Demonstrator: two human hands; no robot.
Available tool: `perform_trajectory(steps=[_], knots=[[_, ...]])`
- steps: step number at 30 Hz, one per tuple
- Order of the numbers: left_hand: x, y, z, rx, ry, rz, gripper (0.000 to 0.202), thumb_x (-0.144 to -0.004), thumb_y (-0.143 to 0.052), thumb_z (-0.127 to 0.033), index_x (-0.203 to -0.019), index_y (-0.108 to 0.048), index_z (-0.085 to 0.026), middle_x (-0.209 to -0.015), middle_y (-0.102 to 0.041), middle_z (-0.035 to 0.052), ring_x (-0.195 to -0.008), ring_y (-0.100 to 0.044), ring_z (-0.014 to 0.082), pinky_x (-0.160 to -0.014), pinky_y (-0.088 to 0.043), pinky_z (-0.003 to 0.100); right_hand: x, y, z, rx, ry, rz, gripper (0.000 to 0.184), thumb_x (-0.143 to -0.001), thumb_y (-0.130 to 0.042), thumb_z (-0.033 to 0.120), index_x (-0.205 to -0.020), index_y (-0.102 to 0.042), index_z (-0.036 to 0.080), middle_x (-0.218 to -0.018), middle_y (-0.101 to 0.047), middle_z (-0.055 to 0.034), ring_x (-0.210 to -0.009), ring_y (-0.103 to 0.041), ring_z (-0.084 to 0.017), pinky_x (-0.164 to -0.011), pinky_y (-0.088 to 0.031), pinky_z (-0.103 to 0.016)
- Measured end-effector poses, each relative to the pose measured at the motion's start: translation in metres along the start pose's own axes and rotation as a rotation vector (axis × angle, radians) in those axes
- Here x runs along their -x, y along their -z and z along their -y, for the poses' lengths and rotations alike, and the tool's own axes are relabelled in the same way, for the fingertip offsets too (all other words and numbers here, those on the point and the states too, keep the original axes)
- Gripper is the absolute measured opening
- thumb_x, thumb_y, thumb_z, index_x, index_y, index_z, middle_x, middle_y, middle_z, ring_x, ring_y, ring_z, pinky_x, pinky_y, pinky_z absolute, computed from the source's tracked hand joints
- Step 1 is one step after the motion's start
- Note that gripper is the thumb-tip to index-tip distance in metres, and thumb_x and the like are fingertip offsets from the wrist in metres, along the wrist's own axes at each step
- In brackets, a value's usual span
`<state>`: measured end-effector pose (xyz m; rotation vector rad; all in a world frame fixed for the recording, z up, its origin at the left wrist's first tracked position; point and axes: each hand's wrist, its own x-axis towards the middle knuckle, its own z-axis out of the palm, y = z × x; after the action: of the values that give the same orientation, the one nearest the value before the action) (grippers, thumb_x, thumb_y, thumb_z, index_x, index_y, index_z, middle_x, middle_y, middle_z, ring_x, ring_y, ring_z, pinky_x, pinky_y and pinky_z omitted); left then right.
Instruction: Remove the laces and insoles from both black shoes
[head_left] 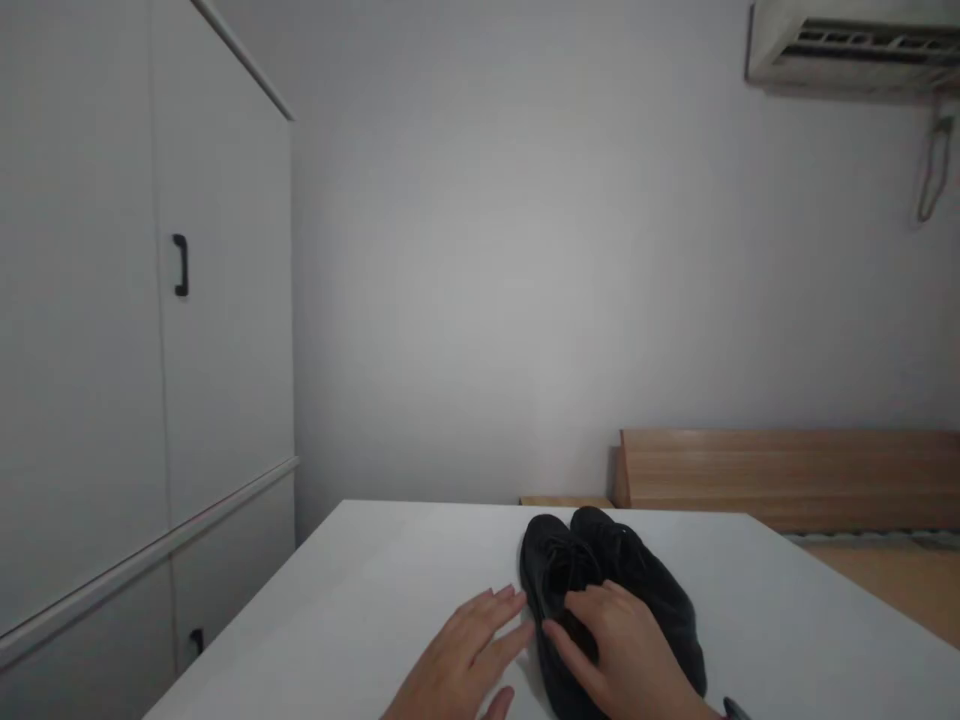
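Observation:
Two black lace-up shoes stand side by side on a white table (420, 560), toes pointing away from me. My left hand (472, 650) is just left of the left shoe (546, 548). Its fingers are spread and hold nothing, with the fingertips close to the shoe's side; whether they touch it I cannot tell. Over the opening of that same shoe lies my right hand (619, 645), its fingers bent and its thumb apart from them. It partly hides the heel area. The right shoe (652, 575) leans close against its mate, partly behind my right hand.
A white cabinet (225, 350) with black handles stands along the left. Behind the table are a pale wall (487, 250) and a wooden headboard (787, 475) at the right. An air conditioner (855, 45) hangs at the upper right.

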<state>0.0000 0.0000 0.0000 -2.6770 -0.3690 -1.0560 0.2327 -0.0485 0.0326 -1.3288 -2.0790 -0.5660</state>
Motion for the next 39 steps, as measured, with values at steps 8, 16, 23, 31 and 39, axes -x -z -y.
perform_trajectory(steps=[8,16,23,31,39], knots=[[-0.007,0.023,-0.021,0.425,0.264,-0.098,0.039,-0.098,-0.043,-0.023,-0.136,-0.046,-0.024,-0.133,-0.056,0.0134,-0.122,-0.055,0.0247,-0.1,-0.05,0.039,0.004,0.006,0.054,-0.239,0.332,-0.213,0.042,-0.097,-0.041,0.021,-0.055,-0.048,0.022,-0.044,-0.053,0.0012,-0.039,-0.046,-0.012,-0.042,-0.025,-0.03],[-0.02,0.037,-0.035,0.494,0.421,-0.027,0.025,-0.088,-0.058,-0.021,-0.113,-0.058,-0.024,-0.105,-0.063,0.0079,-0.101,-0.057,0.0253,-0.089,-0.048,0.043,0.002,0.044,0.046,-0.652,0.099,-0.245,0.016,-0.097,-0.04,0.018,-0.095,-0.056,0.022,-0.078,-0.064,-0.0042,-0.073,-0.059,-0.018,-0.069,-0.047,-0.032],[-0.022,0.034,-0.042,0.374,0.403,-0.051,0.028,-0.085,-0.052,-0.012,-0.111,-0.057,-0.023,-0.103,-0.064,0.0067,-0.096,-0.058,0.0241,-0.084,-0.048,0.04,-0.003,0.043,0.042,-0.738,0.096,0.113,0.031,-0.084,-0.048,0.013,-0.113,-0.049,0.022,-0.112,-0.054,-0.0107,-0.106,-0.052,-0.026,-0.096,-0.043,-0.046],[-0.02,0.034,-0.039,0.265,0.382,-0.093,0.023,-0.087,-0.052,-0.013,-0.105,-0.06,-0.023,-0.103,-0.069,0.0063,-0.098,-0.061,0.0243,-0.093,-0.045,0.043,0.001,0.019,0.036,-0.735,0.065,-0.037,0.01,-0.095,-0.053,0.017,-0.098,-0.06,0.023,-0.093,-0.063,-0.0047,-0.089,-0.057,-0.02,-0.081,-0.046,-0.036],[-0.017,0.03,-0.037,0.291,0.41,-0.077,0.024,-0.088,-0.054,-0.015,-0.106,-0.064,-0.027,-0.11,-0.065,0.0069,-0.104,-0.058,0.0261,-0.091,-0.047,0.044,0.005,0.034,0.041,-0.454,0.321,-0.332,0.016,-0.096,-0.051,0.01,-0.105,-0.06,0.02,-0.086,-0.07,-0.003,-0.084,-0.063,-0.017,-0.08,-0.044,-0.037]])
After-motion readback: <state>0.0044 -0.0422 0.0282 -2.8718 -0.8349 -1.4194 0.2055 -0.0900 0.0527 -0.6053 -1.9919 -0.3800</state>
